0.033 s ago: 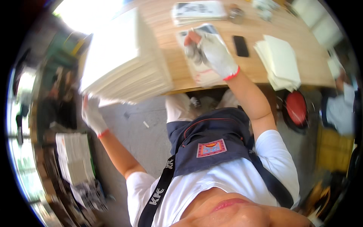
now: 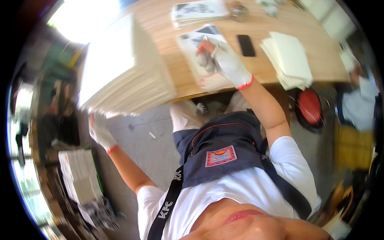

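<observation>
Wooden table (image 2: 170, 52); atop: paper stack (image 2: 134, 74); printed sheets (image 2: 210, 83); phone (image 2: 246, 45)

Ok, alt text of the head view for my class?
The white-gloved right hand is over printed white paper on a light wooden table; the left hand, gloved alike, is by a tall white paper stack.

A black smartphone (image 2: 246, 45) lies flat on the wooden tabletop (image 2: 328, 60), well in from its near edge. Farther from that edge stands a small, round, see-through container (image 2: 239, 13), its contents too blurred to tell. Off the tabletop, past the near edge toward its right corner, is a stool with a round red seat (image 2: 309, 106). A yellow box-like object (image 2: 354, 147) sits beyond that corner. A small white scrap (image 2: 152, 135) lies on the grey concrete floor (image 2: 140, 150).
</observation>
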Action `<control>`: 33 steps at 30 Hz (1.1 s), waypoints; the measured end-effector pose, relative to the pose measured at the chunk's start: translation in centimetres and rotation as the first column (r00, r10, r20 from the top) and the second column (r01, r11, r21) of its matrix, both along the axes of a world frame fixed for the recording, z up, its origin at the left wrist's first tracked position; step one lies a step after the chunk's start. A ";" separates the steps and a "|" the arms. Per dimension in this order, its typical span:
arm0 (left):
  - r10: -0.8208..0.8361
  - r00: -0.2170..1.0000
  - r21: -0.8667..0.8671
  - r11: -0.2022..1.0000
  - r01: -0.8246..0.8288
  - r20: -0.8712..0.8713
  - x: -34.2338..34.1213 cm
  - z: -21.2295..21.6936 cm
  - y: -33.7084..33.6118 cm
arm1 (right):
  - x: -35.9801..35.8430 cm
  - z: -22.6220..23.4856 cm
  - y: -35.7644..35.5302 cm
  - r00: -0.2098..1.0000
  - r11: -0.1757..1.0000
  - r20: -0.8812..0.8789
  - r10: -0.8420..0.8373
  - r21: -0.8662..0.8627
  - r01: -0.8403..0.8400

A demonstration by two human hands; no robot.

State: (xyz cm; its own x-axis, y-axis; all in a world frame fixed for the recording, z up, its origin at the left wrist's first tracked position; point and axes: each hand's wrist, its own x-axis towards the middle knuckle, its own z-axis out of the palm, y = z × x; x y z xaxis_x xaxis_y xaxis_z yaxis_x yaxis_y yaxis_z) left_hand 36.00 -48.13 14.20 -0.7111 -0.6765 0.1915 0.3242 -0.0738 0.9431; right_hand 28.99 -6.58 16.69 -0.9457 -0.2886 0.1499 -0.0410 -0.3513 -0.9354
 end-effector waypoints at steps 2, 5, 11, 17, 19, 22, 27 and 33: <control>-0.003 0.997 -0.122 0.992 0.013 0.080 1.4 -7.9 -1.1 | 2.9 -3.9 5.6 0.974 0.974 0.085 -0.210 0.107 0.201; -0.017 0.934 -0.108 0.992 0.059 0.357 5.4 -20.1 -1.4 | 6.5 -9.6 14.8 0.793 0.807 0.181 -0.582 0.246 0.537; -0.357 0.799 -0.066 0.896 0.440 0.484 5.2 -26.2 11.5 | 9.0 -12.7 28.2 0.470 0.731 0.586 -0.661 0.358 0.581; -0.395 0.705 -0.586 0.392 0.709 0.589 1.2 -18.6 20.4 | 7.1 -16.7 32.6 0.543 0.777 0.647 -0.535 0.126 0.616; -0.471 0.668 -0.578 0.345 0.740 0.576 -0.3 -15.8 22.6 | 6.8 -17.2 33.1 0.546 0.745 0.653 -0.526 0.044 0.666; -0.540 0.750 -0.778 0.249 0.577 0.383 -3.2 -11.9 25.9 | 6.4 -16.3 32.8 0.381 0.482 0.637 -0.671 -0.016 0.876; -0.316 0.816 -0.872 -0.098 0.480 0.485 -9.9 -10.2 30.1 | 6.5 -16.2 39.4 0.437 0.511 0.554 -0.709 -0.023 0.859; -0.028 0.810 -0.772 -0.326 0.546 0.585 -12.9 -11.9 30.7 | 7.2 -12.1 35.7 0.537 0.570 0.358 -0.764 -0.014 0.821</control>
